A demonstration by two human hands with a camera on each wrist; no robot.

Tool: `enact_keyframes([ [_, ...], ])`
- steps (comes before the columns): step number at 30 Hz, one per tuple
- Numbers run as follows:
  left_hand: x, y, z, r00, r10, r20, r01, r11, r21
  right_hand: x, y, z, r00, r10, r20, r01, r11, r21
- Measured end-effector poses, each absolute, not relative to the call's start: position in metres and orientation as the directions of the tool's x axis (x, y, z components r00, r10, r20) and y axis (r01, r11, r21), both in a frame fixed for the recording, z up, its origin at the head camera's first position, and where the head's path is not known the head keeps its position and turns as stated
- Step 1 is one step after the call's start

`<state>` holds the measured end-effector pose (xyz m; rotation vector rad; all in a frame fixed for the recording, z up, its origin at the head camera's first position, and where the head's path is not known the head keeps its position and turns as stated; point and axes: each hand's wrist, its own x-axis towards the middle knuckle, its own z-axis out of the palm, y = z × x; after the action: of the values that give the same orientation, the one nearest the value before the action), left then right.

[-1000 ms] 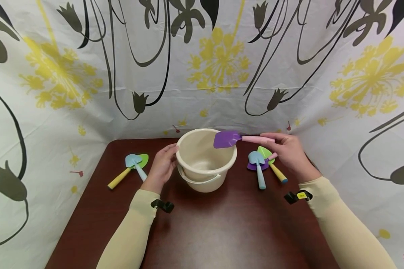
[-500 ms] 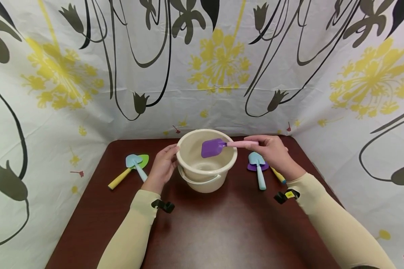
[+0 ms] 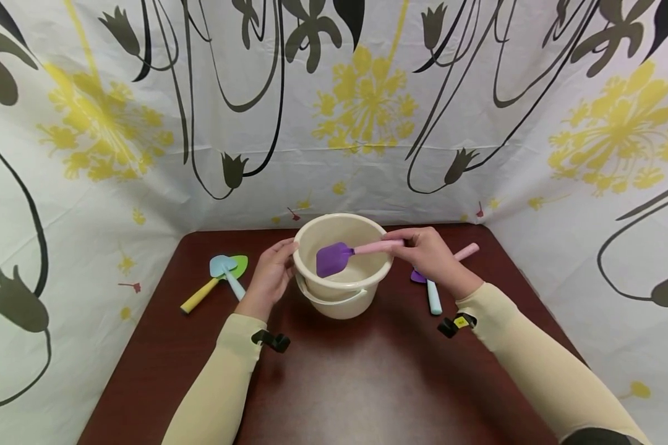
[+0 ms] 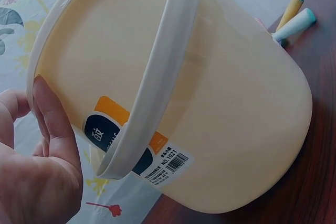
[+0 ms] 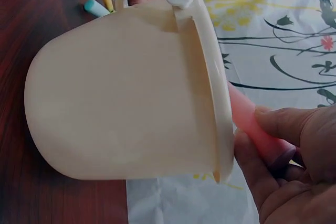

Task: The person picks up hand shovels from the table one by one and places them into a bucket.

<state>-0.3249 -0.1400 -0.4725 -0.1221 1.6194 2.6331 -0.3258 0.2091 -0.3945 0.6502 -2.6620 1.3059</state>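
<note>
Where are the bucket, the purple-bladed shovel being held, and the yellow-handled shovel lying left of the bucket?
Bucket [image 3: 338, 231]: head view, on its far inner wall.
Purple-bladed shovel [image 3: 333, 259]: head view, on its blade.
Yellow-handled shovel [image 3: 200, 295]: head view, on its handle.

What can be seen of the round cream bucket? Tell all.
The round, cream, plastic-looking bucket tapers below a thick rim. Its cream handle hangs down in front; an orange, navy and white label marks its wall. It stands upright on the reddish-brown table. The left hand's grip holds its rim; whether the right hand's grip touches is unclear.
</note>
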Motion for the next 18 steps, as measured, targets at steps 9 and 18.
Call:
enact_keyframes([
  [9,-0.325,-0.14,-0.473,-0.995,0.006,-0.096,-0.088,-0.46,0.884,-0.329,0.2,-0.39,-0.904,-0.357,0.236,-0.41,0.567,-0.714],
  [18,-0.325,-0.141,-0.473,-0.995,0.012,-0.1,-0.094,-0.46,0.883,-0.331,0.184,-0.382,-0.875,-0.436,0.209,-0.46,0.617,-0.639],
])
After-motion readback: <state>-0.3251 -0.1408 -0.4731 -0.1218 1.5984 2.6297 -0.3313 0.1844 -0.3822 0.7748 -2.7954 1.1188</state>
